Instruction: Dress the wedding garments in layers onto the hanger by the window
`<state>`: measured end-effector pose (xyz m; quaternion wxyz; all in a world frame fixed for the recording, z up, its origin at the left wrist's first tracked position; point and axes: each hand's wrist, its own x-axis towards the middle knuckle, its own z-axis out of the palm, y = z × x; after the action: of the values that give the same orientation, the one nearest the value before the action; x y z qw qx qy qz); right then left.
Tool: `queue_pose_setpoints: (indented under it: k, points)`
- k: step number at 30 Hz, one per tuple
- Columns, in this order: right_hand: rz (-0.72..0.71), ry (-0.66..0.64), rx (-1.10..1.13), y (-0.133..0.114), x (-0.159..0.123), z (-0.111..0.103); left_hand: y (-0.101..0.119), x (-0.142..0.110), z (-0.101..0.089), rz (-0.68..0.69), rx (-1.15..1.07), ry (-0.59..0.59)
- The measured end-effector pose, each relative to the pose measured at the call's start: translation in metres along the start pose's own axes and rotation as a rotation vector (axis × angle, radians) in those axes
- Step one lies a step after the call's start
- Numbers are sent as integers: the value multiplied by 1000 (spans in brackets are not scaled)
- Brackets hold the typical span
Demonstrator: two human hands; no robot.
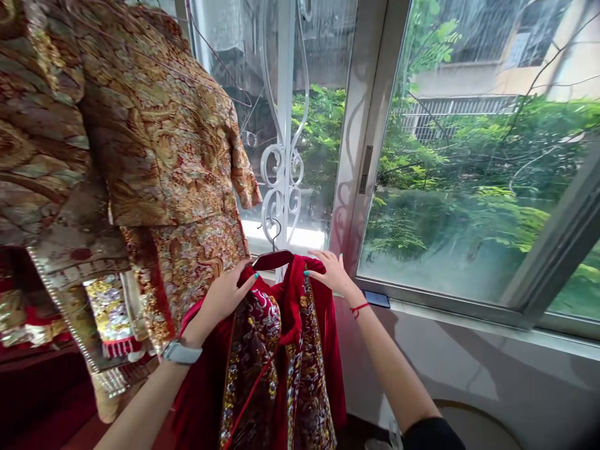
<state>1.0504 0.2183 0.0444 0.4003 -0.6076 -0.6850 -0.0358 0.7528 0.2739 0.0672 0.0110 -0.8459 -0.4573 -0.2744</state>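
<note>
One jacket (pixel 253 375) is on one hanger (pixel 274 259) by the window (pixel 450 187); the left hand (pixel 229 295), grip closed, holds one side; the right hand (pixel 334 275) lies loosely spread over the other. One watch (pixel 182 353), one bracelet (pixel 359 308).

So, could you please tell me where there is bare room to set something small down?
The narrow sill right of the flat dark object, below the window, looks bare. The left side is crowded: gold garments hang beside the red jacket.
</note>
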Motion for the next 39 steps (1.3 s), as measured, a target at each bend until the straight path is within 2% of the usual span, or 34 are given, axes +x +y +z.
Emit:
queue_pose_setpoints:
  k: [3, 5, 8, 11, 17, 19, 22, 23, 24, 25, 28, 31, 33, 35, 37, 39]
  points:
    - [-8, -151, 129, 27, 5, 15, -22, -15, -4, -26, -20, -5]
    - [-15, -153, 170, 36, 3, 21, -41, -30, -3, -76, -12, 18]
    - [-25, -151, 255, 45, -1, 23, -62, -50, 1, -118, -51, 119]
    - [-5, -125, 346, 53, -4, 20, -69, -57, 2, -108, -124, 165]
    - [75, -34, 449, 61, -21, 18, -65, -56, -7, -103, -338, 126]
    - [81, 54, 439, 53, -35, 22, -57, -66, -5, -139, -350, 255]
    - [148, 369, 307, 33, -62, 36, -40, -90, 11, -227, -268, 611]
    - [187, 443, 282, 26, -69, 45, -34, -96, 21, -249, -264, 676]
    - [226, 455, 297, 20, -74, 54, -29, -100, 31, -263, -290, 675]
    - [253, 412, 350, 15, -76, 65, -25, -102, 42, -278, -335, 634]
    - [281, 230, 486, 7, -73, 96, -21, -91, 71, -372, -543, 398]
    - [296, 184, 493, 9, -71, 114, -30, -83, 86, -498, -750, 210]
    - [288, 153, 526, 15, -78, 112, -42, -89, 81, -536, -794, 189]
    - [268, 143, 559, 24, -88, 98, -58, -100, 64, -519, -782, 205]
    - [260, 213, 557, 33, -94, 71, -74, -107, 33, -510, -750, 230]
    - [250, 312, 508, 41, -87, 34, -90, -101, -5, -545, -689, 291]
